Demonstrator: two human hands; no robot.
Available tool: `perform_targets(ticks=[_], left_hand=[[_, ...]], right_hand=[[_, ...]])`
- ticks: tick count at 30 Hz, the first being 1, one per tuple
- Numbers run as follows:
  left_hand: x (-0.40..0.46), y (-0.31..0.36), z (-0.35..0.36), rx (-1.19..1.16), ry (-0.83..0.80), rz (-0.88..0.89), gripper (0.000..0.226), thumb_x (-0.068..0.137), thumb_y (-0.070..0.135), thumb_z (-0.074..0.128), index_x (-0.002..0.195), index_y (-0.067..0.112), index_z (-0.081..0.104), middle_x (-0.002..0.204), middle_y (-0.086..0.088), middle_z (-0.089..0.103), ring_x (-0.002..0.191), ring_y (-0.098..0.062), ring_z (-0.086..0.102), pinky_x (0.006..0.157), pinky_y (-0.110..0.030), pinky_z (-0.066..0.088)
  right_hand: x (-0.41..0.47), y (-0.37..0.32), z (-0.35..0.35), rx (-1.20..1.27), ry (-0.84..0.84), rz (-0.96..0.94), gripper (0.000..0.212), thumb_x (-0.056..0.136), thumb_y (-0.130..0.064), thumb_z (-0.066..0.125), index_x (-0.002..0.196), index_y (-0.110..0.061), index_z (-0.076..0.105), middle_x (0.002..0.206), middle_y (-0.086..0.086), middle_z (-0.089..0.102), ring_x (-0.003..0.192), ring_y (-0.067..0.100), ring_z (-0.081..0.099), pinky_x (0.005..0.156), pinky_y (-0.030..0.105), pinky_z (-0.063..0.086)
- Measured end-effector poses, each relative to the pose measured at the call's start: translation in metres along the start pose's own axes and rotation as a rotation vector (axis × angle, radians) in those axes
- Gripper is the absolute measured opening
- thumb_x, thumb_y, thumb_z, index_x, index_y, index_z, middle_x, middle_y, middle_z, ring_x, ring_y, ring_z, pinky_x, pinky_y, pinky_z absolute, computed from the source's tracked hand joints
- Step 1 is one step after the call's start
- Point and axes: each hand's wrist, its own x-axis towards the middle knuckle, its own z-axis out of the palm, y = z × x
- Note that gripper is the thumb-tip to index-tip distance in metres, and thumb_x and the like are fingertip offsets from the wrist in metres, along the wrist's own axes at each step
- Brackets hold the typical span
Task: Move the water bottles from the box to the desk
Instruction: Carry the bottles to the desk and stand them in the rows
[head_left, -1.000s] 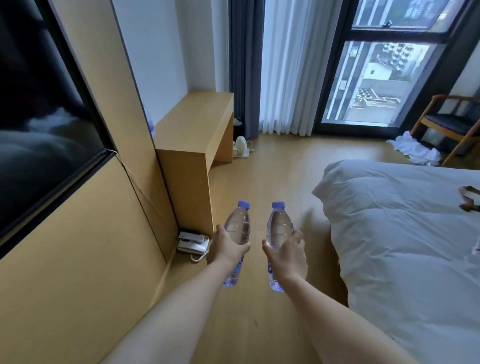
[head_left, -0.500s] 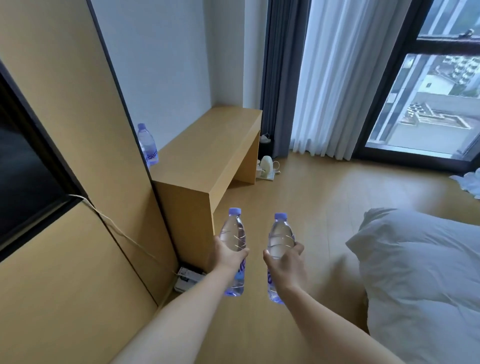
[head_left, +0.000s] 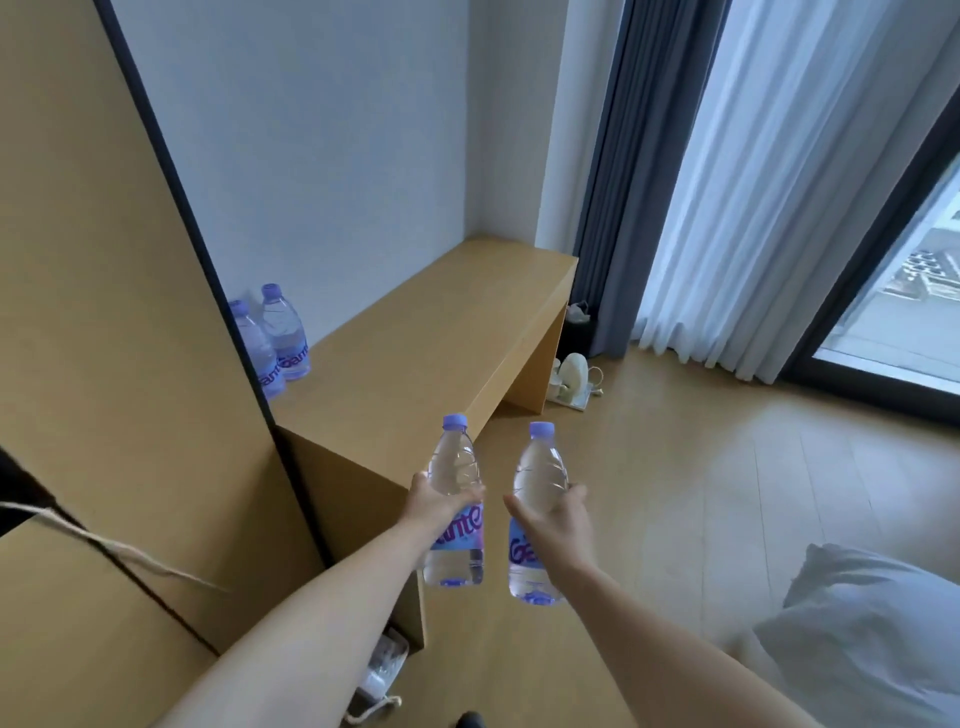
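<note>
Left hand: left hand (head_left: 435, 500) wrapped round the middle of the left bottle (head_left: 455, 503); upright, in the air at the desk's near corner
Right hand: right hand (head_left: 557, 521) curled round the right bottle (head_left: 536, 517); upright, over the floor, just beside the other
Change: desk (head_left: 436, 338) nearer and larger than half a second ago; two desk bottles (head_left: 275, 339) now showing, one before
Bottles: clear, lilac caps, lilac-pink labels
Desk bottles: standing together by the wall panel (head_left: 104, 312)
Beyond: curtains (head_left: 727, 182); duvet (head_left: 872, 634)
</note>
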Motion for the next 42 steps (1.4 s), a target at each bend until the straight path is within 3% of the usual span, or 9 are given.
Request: perform_targets(ticks=[7,12,14,17,21,25,31,37,42], left_hand=[[0.105,0.065,-0.017,-0.058,-0.060,-0.011,0.063,0.067,0.041,0.083,0.115,0.014,0.051,0.093,-0.011,0.072,0.075,-0.022,0.071,0.061,-0.030,0.054],[0.149,0.091,-0.040,-0.137,-0.011,-0.027,0.060,0.061,0.060,0.073,0.098,0.016,0.055,0.069,-0.003,0.073,0.058,-0.017,0.071,0.047,-0.023,0.052],[0.170,0.097,-0.050,-0.152,0.031,-0.063,0.055,0.067,0.062,0.070,0.098,0.020,0.054,0.077,-0.006,0.074,0.063,-0.019,0.072,0.050,-0.026,0.054],[0.202,0.101,-0.063,-0.201,0.093,-0.091,0.052,0.069,0.050,0.078,0.105,0.022,0.053,0.093,-0.009,0.072,0.077,-0.023,0.072,0.061,-0.032,0.056],[0.244,0.115,-0.073,-0.196,0.202,-0.082,0.053,0.068,0.039,0.082,0.108,0.027,0.050,0.103,-0.003,0.068,0.085,-0.018,0.069,0.065,-0.028,0.053],[0.281,0.131,-0.072,-0.195,0.412,-0.081,0.046,0.071,0.029,0.083,0.102,0.024,0.050,0.097,0.004,0.065,0.085,-0.011,0.063,0.066,-0.026,0.047],[0.313,0.149,-0.065,-0.187,0.575,-0.040,0.052,0.070,0.019,0.083,0.109,0.015,0.049,0.101,-0.002,0.065,0.087,-0.010,0.064,0.067,-0.024,0.049],[0.323,0.162,-0.056,-0.165,0.751,-0.034,0.047,0.070,0.013,0.080,0.103,0.019,0.048,0.104,-0.002,0.063,0.088,-0.010,0.062,0.069,-0.023,0.047],[0.327,0.170,-0.054,-0.157,0.892,-0.058,0.051,0.071,0.010,0.076,0.117,0.015,0.054,0.118,-0.011,0.057,0.108,-0.026,0.059,0.094,-0.039,0.050]], right_hand=[[0.123,-0.064,0.025,0.053,-0.199,0.034,0.065,0.073,-0.061,0.071,0.110,-0.017,0.040,0.092,-0.002,0.058,0.077,0.012,0.064,0.055,0.026,0.047],[0.194,-0.104,0.054,0.111,-0.477,0.064,0.068,0.076,-0.058,0.072,0.120,-0.013,0.047,0.105,0.013,0.067,0.087,0.026,0.071,0.076,0.042,0.060],[0.222,-0.120,0.064,0.165,-0.613,0.116,0.067,0.076,-0.052,0.075,0.124,-0.016,0.045,0.107,0.013,0.067,0.086,0.026,0.072,0.075,0.042,0.060],[0.265,-0.141,0.080,0.095,-0.792,0.133,0.065,0.076,-0.049,0.076,0.126,-0.024,0.042,0.110,0.003,0.066,0.090,0.017,0.069,0.066,0.033,0.057],[0.329,-0.171,0.111,-0.108,-0.936,0.017,0.061,0.077,-0.044,0.077,0.126,-0.027,0.043,0.117,-0.007,0.060,0.104,0.012,0.058,0.085,0.034,0.048],[0.382,-0.198,0.138,-0.183,-1.062,-0.085,0.065,0.076,-0.027,0.080,0.126,-0.020,0.040,0.117,-0.002,0.058,0.095,0.010,0.061,0.073,0.026,0.051],[0.438,-0.228,0.169,-0.285,-1.155,-0.255,0.061,0.077,-0.018,0.077,0.125,-0.023,0.040,0.123,0.001,0.047,0.110,0.019,0.054,0.099,0.041,0.049],[0.452,-0.240,0.189,-0.323,-1.197,-0.419,0.066,0.073,-0.013,0.077,0.129,-0.026,0.046,0.124,0.005,0.056,0.113,0.022,0.057,0.098,0.043,0.050],[0.448,-0.253,0.208,-0.345,-1.207,-0.493,0.065,0.074,-0.013,0.077,0.131,-0.020,0.046,0.120,0.004,0.057,0.108,0.021,0.059,0.095,0.041,0.051]])
